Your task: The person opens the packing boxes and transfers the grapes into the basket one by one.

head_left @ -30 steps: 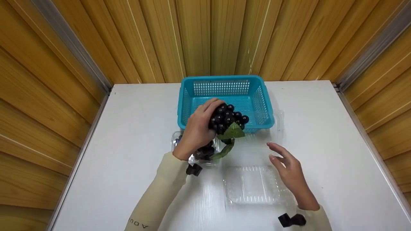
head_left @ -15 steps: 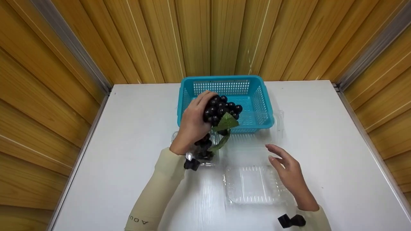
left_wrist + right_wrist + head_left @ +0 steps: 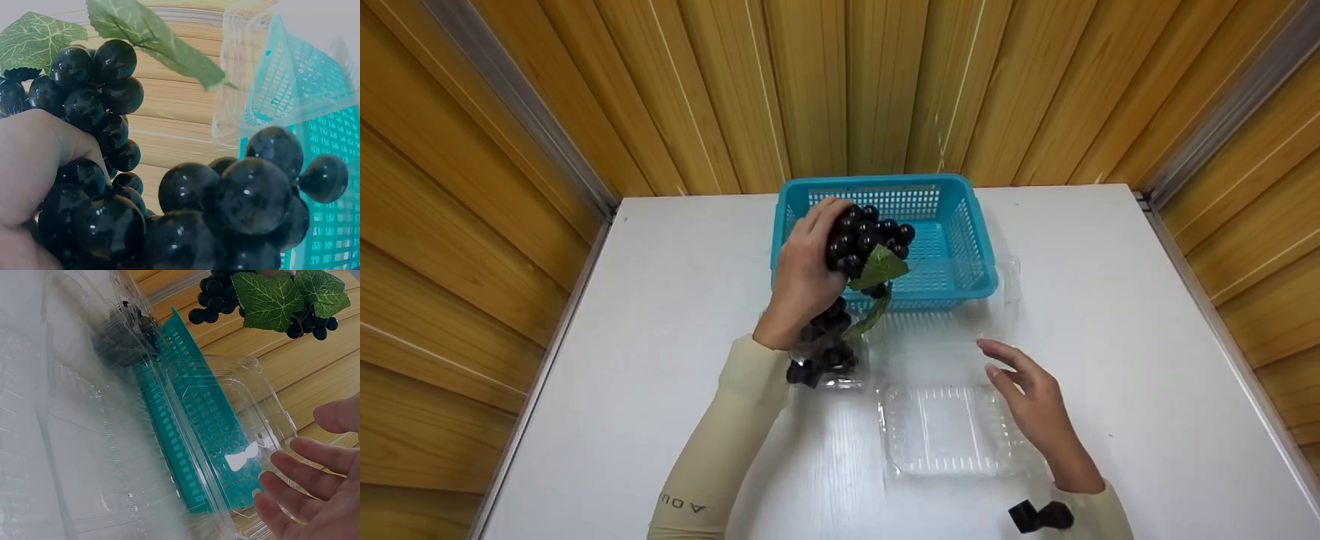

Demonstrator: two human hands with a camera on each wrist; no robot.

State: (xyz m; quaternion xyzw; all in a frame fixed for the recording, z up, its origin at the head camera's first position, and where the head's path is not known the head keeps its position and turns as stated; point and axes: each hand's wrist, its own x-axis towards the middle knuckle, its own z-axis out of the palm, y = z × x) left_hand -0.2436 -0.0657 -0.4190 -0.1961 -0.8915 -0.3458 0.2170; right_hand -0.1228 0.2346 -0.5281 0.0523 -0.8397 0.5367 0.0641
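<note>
My left hand (image 3: pixel 804 259) grips a bunch of glossy black grapes (image 3: pixel 864 236) with green leaves, held up over the left part of a turquoise basket (image 3: pixel 986 255). In the left wrist view the fingers and thumb curl into the grapes (image 3: pixel 247 194), and part of the hand is cut off by the frame. My right hand (image 3: pixel 1031 394) holds nothing; its fingers are loosely spread at the right side of an open clear plastic clamshell box (image 3: pixel 949 431). The box's lid (image 3: pixel 247 382) stands raised on the basket side, overlapping the basket in the right wrist view.
A second clear box (image 3: pixel 844 382) with dark grapes (image 3: pixel 836 352) in it stands left of the clamshell, partly hidden under my left forearm. Behind the white table (image 3: pixel 660 300) rises a wall of wood-look panels (image 3: pixel 877 90), with similar walls on both sides.
My left hand has moved away from me and slightly left with the bunch of grapes, from the basket's front edge farther over it. The right hand stays nearly still.
</note>
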